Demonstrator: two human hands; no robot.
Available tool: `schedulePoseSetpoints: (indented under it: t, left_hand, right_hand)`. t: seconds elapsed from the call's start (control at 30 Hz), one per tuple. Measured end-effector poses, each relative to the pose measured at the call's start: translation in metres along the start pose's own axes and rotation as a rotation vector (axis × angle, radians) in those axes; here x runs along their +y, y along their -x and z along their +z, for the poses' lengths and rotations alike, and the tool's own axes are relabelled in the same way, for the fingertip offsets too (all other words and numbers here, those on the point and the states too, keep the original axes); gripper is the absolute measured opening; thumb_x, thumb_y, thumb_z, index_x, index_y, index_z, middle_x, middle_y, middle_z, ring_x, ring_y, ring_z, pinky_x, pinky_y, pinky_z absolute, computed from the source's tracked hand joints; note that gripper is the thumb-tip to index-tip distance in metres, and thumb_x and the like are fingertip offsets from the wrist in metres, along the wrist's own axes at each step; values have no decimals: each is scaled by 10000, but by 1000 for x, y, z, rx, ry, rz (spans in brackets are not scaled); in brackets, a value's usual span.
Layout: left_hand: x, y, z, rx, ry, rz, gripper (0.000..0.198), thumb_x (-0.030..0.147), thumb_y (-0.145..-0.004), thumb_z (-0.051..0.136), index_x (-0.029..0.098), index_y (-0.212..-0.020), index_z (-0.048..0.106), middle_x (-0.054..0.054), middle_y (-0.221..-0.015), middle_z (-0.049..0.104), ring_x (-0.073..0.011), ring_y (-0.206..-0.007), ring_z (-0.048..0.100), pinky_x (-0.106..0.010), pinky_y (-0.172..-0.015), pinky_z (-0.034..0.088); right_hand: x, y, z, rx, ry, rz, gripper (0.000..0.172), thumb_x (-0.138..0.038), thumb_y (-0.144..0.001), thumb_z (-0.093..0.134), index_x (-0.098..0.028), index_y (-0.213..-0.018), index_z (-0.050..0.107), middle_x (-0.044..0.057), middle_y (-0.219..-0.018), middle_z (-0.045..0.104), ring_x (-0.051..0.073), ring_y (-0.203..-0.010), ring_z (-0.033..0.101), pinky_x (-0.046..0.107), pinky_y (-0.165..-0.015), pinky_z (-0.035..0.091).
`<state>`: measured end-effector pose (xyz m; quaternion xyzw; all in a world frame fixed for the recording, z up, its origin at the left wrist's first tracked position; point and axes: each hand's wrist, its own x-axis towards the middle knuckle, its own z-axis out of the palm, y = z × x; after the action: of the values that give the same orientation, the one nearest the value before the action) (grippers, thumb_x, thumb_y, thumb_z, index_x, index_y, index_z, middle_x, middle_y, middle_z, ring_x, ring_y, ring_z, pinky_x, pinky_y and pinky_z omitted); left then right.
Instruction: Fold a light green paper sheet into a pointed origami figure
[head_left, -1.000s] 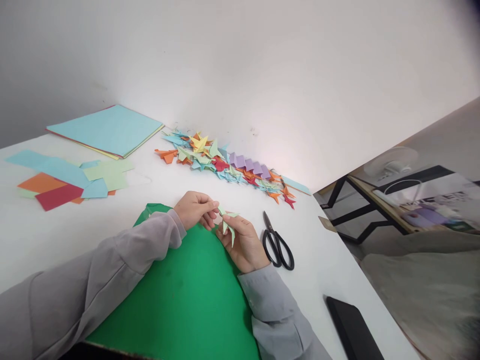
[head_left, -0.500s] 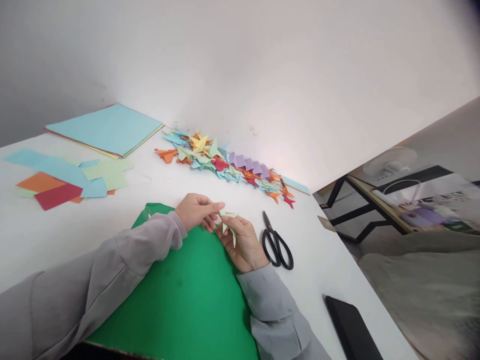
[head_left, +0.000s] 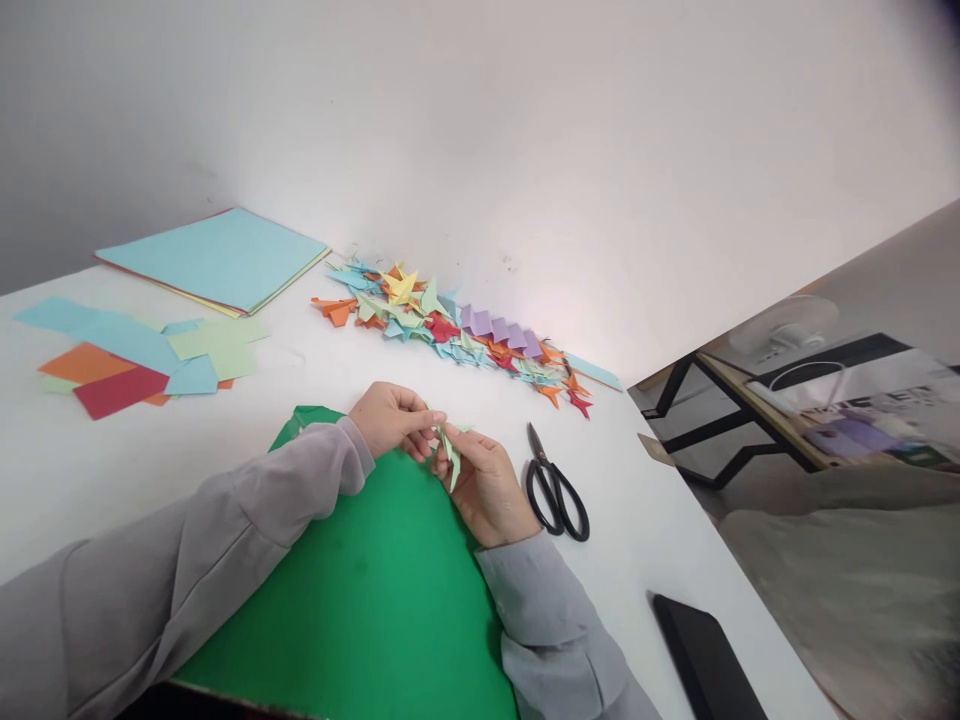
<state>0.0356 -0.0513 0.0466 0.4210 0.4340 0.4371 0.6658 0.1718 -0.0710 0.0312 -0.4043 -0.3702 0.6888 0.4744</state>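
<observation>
Between both hands is a small pale green origami crane (head_left: pixel 453 462), partly hidden by the fingers. My right hand (head_left: pixel 487 485) is closed on it, thumb on top, with a folded point hanging below. My left hand (head_left: pixel 394 422) pinches its left side between thumb and forefinger. Both hands are above the far end of a green board (head_left: pixel 360 590) that lies under the forearms. To the right of my right hand lie black-handled scissors (head_left: pixel 556 490), blades pointing away from me.
Behind the hands stretches a pile of coloured folded paper cranes (head_left: pixel 442 325). Cut paper pieces (head_left: pixel 124 385) lie on the left, with a stack of larger sheets (head_left: pixel 225 255) behind. A black phone (head_left: pixel 705 655) rests near the table's right edge. A wall stands at the back.
The green crane has turned slightly in my fingers, its hanging point shifting left. My left thumb and forefinger have come closer to my right hand's grip.
</observation>
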Motion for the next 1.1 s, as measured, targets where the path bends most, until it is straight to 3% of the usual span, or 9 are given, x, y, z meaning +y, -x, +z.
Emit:
schedulePoseSetpoints:
  t: [0.2,0.37,0.53,0.87,1.0,1.1]
  left_hand:
    - [1,0,-1,-28,-9,-19,232,172,-631,708,82,-497,542,-11,-439,578,-101,-343,542,-206,-351,458]
    - [2,-1,-1,-30,-21,-64,245,120,-697,629,87,-478,526,-4,-415,559,-109,-324,536,-209,-334,444]
    - [3,0,1,-14,-11,-121,276,150,-743,584,82,-480,531,-9,-397,546,-114,-306,522,-214,-322,428]
    - [1,-1,1,-16,119,-143,354,213,-834,471,77,-512,529,-43,-433,565,-131,-341,550,-244,-359,461]
    - [1,-2,0,-2,143,-123,369,295,-835,476,79,-543,539,-51,-463,581,-137,-361,563,-253,-368,470]
    - [0,-1,0,11,77,-105,325,322,-735,617,79,-533,541,-36,-456,576,-124,-361,555,-240,-370,469]
  right_hand:
    - [0,1,0,-9,27,6,204,-305,-669,692,-131,-575,641,-1,-514,590,68,-452,475,194,-444,360]
    - [2,-1,-1,-6,114,-79,145,-252,-625,721,-135,-569,655,-16,-508,577,65,-457,467,198,-455,352]
    - [4,-2,-1,62,191,-188,131,-239,-610,716,-150,-547,643,-26,-477,564,66,-428,442,207,-429,318]
    - [3,-2,3,155,140,-174,143,-222,-560,725,-152,-496,617,-41,-406,528,63,-372,416,212,-405,291]
    - [3,-1,3,170,134,-157,142,-225,-558,725,-152,-499,618,-43,-402,525,63,-369,416,213,-403,288]
    - [3,-2,3,170,138,-160,147,-221,-559,726,-154,-494,612,-45,-401,521,62,-370,414,212,-404,288]
